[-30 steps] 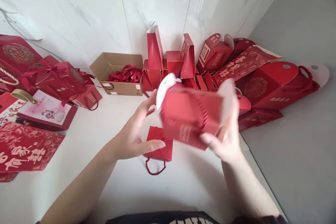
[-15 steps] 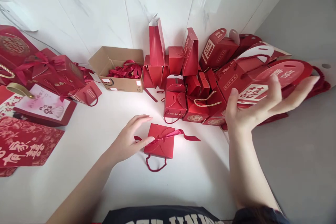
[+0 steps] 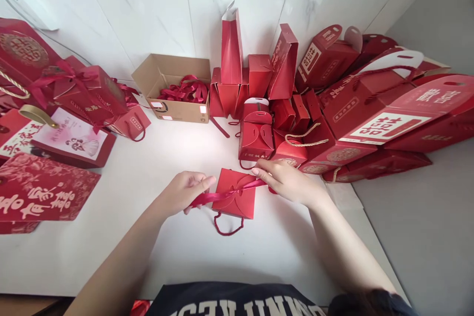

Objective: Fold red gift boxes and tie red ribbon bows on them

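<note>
A small red gift box (image 3: 237, 210) with a dark red cord handle (image 3: 228, 233) stands on the white table in front of me. Across its top runs a red satin ribbon (image 3: 222, 196), crossed or knotted near the middle. My left hand (image 3: 185, 190) is closed on the ribbon's left part, thumb on top, the other fingers partly hidden. On the opposite side my right hand (image 3: 291, 180) pinches the ribbon's right part between thumb and fingers. The ribbon stretches between both hands, just over the box lid.
A cardboard box (image 3: 181, 111) of red ribbons stands at the back. Red boxes (image 3: 255, 140) crowd the table behind the gift box, and larger red boxes (image 3: 370, 103) are stacked at right. More decorated red boxes (image 3: 48, 192) lie at left, beneath the marbled wall (image 3: 148, 5).
My right hand has come down from the raised spot at right and taken the ribbon's right end. My left hand has closed on the left part. The view has shifted slightly.
</note>
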